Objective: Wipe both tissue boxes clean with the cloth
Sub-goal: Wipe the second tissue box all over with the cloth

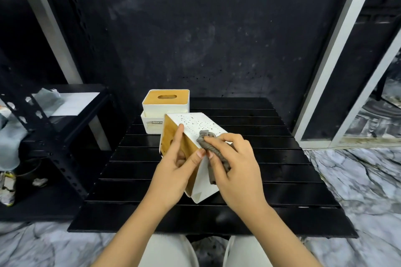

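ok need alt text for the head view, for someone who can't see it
A person's left hand tilts a white tissue box on a black slatted table while the right hand rubs it with a grey cloth. A second tissue box stands behind.

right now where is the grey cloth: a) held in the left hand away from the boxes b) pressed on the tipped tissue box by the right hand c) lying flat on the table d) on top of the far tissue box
b: the right hand holds the grey cloth against the white side of the tipped tissue box, which the left hand steadies.
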The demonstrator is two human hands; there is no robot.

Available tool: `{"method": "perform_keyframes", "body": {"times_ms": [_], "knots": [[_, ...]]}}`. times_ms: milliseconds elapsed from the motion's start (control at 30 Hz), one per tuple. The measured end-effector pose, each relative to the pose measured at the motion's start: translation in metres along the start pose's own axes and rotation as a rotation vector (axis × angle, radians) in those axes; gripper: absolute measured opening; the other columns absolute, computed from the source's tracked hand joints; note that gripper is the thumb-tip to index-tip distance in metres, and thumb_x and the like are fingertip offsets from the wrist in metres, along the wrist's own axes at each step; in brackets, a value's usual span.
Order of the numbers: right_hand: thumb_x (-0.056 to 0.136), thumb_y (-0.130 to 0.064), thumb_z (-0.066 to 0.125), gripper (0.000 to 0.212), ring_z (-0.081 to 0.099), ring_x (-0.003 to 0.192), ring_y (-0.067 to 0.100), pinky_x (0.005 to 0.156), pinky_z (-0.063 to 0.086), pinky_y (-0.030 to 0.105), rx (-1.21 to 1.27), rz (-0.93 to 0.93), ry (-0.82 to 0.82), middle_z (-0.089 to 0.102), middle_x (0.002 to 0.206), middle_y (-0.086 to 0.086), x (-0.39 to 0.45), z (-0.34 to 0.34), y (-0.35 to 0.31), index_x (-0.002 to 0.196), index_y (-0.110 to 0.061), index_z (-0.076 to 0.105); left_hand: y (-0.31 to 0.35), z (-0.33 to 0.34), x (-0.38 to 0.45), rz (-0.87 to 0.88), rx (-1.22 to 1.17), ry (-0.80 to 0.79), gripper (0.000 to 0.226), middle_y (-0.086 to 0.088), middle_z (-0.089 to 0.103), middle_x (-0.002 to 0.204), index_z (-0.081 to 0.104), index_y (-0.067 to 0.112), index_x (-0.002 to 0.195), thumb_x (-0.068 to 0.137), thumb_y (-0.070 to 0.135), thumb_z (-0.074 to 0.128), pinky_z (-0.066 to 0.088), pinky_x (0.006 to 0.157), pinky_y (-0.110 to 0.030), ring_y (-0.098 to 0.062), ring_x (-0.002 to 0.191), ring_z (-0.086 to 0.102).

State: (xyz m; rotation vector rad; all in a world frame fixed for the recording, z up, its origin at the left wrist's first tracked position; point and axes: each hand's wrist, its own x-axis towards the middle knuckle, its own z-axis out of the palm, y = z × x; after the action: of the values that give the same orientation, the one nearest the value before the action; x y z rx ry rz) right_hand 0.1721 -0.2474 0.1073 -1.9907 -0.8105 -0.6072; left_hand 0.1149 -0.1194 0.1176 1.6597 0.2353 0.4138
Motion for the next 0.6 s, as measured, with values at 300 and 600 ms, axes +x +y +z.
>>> {"method": "perform_keyframes", "body": {"times_ms": [300,600], "knots": [[0.09,-0.021,0.055,0.03,0.045,0.093,0.007,0.07,0.04,0.017,-0.027,0.131,-0.009,0.049,0.105,-0.019,0.006,-0.008,0.024,0.117,-0.034,0.061,-0.005,0.002,0.001,-0.006,-0.038,0.011,0.078,0.023,0.057,0.112,0.022,0.056,0.135,0.068,0.047,0.061,0.045,0.08,-0.017,0.002,0.101,0.06],[0.09,-0.024,0.055,0.03,0.047,0.095,0.008,0.077,0.041,0.016,0.049,0.092,-0.038,0.047,0.1,-0.026,0.009,-0.01,0.029,0.116,-0.037,0.06,-0.005,0.003,0.001,0.001,-0.048,0.024,0.079,0.023,0.062,0.101,0.024,0.052,0.136,0.067,0.045,0.061,0.047,0.075,-0.017,0.006,0.092,0.062]]}}
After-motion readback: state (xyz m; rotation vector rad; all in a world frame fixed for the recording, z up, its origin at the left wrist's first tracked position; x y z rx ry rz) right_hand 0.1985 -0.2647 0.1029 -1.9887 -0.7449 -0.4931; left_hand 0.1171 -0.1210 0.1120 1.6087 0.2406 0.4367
